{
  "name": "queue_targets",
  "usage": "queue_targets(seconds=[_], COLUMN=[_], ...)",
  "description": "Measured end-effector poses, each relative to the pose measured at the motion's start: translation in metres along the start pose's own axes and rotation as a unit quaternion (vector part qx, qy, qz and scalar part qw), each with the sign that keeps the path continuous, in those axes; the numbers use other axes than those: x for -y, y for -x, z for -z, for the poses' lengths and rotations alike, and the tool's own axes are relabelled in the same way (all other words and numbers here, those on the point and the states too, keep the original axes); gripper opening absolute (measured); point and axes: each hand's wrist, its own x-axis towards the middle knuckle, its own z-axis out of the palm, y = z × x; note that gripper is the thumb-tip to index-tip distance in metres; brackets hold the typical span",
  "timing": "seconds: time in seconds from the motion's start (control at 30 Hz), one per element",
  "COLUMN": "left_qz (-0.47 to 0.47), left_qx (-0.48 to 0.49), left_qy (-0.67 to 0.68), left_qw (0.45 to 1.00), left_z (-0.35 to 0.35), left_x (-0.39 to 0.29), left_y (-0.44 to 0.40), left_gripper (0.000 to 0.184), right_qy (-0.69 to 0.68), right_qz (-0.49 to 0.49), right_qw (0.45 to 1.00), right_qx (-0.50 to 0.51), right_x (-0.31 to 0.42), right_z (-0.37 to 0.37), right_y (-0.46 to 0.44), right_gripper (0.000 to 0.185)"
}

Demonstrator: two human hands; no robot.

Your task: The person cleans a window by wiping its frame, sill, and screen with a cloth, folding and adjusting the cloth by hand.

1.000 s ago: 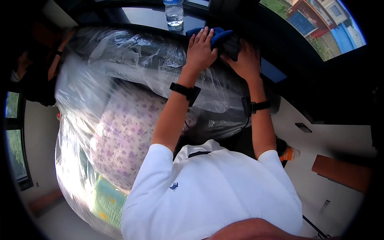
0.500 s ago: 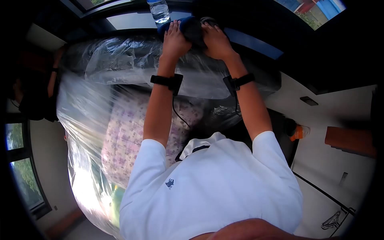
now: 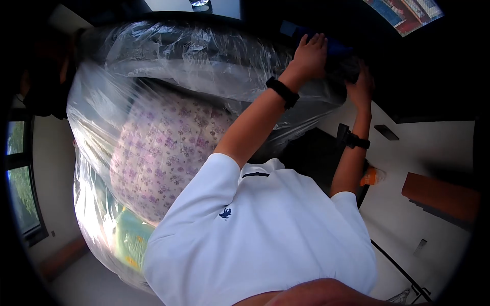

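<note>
The left hand [image 3: 310,57] lies with its fingers extended over the near side of a blue cloth [image 3: 338,48], its grip loose and flat rather than clenched, probably so the palm can press the fabric against the dark surface beneath. The right hand [image 3: 361,85] is at the cloth's other side, apparently bracing the bundle; shadow hides its fingertips, so I cannot tell whether its grip closes on the fabric. The cloth sits between the two hands, beyond the plastic sheet [image 3: 168,69] — a loose cover that likely shields the floral fabric [image 3: 168,148] under it. The bottle [image 3: 201,6], partly out of view, is well apart from both hands, which leaves them room.
</note>
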Motion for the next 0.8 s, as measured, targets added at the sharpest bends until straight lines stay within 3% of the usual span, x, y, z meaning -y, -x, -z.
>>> queue_targets(seconds=[0.07, 0.23, 0.33, 0.4, 0.5, 0.57, 0.63, 0.7, 0.77, 0.8], left_qz=[-0.022, 0.073, 0.137, 0.154, 0.178, 0.188, 0.296, 0.258, 0.202, 0.225], left_qx=[0.001, -0.12, -0.139, -0.168, -0.203, -0.209, -0.072, -0.109, -0.157, -0.151], left_qy=[0.001, 0.042, 0.002, -0.04, -0.086, -0.093, -0.024, -0.066, -0.108, -0.104], left_qw=[1.0, 0.989, 0.981, 0.973, 0.959, 0.955, 0.952, 0.958, 0.961, 0.957], left_z=[-0.007, -0.009, 0.004, 0.008, 0.025, 0.035, 0.034, 0.016, 0.005, 0.006], left_x=[-0.019, -0.024, 0.0, 0.031, 0.07, 0.079, 0.074, 0.055, 0.046, 0.035], left_y=[-0.001, 0.0, 0.006, 0.015, 0.043, 0.068, 0.087, 0.103, 0.104, 0.108], left_gripper=[0.085, 0.075, 0.074, 0.073, 0.068, 0.065, 0.063, 0.062, 0.058, 0.058], right_qy=[0.005, 0.047, 0.016, -0.072, -0.129, -0.168, -0.203, -0.255, -0.25, -0.244], right_qz=[-0.014, -0.075, -0.042, 0.056, 0.099, 0.143, 0.185, 0.202, 0.209, 0.211], right_qw=[1.0, 0.996, 0.997, 0.988, 0.973, 0.965, 0.953, 0.945, 0.944, 0.943], right_qx=[-0.007, -0.031, -0.067, -0.126, -0.161, -0.142, -0.13, 0.009, -0.042, -0.08], right_x=[-0.027, -0.007, 0.02, 0.038, 0.075, 0.088, 0.094, 0.099, 0.094, 0.092], right_z=[0.005, 0.012, -0.005, -0.028, -0.038, -0.041, -0.044, -0.05, -0.06, -0.062], right_y=[0.012, 0.014, 0.01, 0.004, 0.002, 0.006, 0.011, 0.028, 0.031, 0.043], right_gripper=[0.077, 0.064, 0.053, 0.045, 0.041, 0.04, 0.038, 0.037, 0.037, 0.037])
